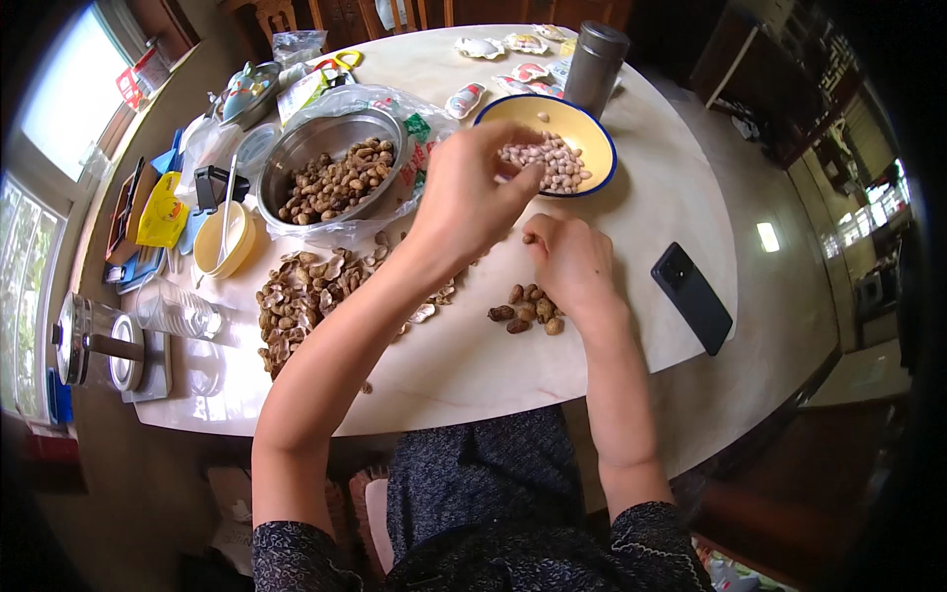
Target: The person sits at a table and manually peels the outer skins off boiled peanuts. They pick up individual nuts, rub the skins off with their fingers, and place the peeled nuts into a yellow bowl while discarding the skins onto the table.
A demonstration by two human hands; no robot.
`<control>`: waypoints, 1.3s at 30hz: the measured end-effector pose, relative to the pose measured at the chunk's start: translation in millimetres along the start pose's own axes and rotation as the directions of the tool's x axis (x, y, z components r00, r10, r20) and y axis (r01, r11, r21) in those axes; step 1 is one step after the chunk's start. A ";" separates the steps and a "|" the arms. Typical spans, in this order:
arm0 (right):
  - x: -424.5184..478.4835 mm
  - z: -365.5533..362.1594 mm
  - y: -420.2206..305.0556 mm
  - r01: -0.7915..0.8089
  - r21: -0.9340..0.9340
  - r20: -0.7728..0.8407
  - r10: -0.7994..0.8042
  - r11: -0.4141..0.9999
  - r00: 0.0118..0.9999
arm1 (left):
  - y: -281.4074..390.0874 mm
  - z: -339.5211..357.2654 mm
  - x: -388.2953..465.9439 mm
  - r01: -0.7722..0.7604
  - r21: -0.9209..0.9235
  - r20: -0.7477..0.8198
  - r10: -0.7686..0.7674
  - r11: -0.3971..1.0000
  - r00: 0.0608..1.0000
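Note:
My left hand (473,185) hovers over the near left side of a yellow enamel-style bowl (599,144) with a blue rim. Its thumb and fingers are bent with a gap between them; whether a kernel is in them is unclear. Pink peanut kernels (566,166) lie in the bowl, and one shows apart higher up. Below the bowl, my right hand (573,259) is curled with a small brown peanut (529,239) at its fingertips. Several unshelled peanuts (527,311) lie on the table beside that hand. A heap of peanut shells (303,296) spreads left of my left forearm.
A steel basin (270,196) of unshelled peanuts sits on a plastic bag (325,235). Behind the bowl stands a dark metal canister (595,70). A phone (692,296) lies near the right table edge. At left are a plastic cup (177,307) and a cream bowl (222,244).

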State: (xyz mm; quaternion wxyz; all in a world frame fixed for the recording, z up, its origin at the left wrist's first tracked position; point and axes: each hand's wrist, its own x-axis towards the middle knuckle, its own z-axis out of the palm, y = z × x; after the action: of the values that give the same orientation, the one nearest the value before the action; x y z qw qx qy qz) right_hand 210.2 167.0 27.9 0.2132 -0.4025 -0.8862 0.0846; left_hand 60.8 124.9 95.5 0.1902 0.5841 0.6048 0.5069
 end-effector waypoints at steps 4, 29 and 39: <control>2.6 1.9 -10.9 0.043 0.513 0.001 -0.051 0.857 0.999 | -13.6 -21.1 -47.5 0.265 -0.114 0.102 -0.254 0.957 0.962; -3.5 3.5 -41.5 -0.050 0.981 0.084 -0.175 0.190 0.981 | -56.5 -36.1 -97.9 0.543 -0.801 0.395 -0.459 0.252 0.796; -3.9 6.0 -40.0 -0.041 0.984 0.070 -0.165 0.175 0.984 | -51.9 -36.2 -98.3 0.456 -0.828 0.297 -0.435 0.327 0.850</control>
State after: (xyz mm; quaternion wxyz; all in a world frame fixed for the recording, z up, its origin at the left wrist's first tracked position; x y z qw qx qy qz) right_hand 182.7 137.7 34.2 0.3529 -0.1273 -0.6547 0.6562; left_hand 28.6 32.6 31.5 0.5988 0.2183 0.3909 0.6641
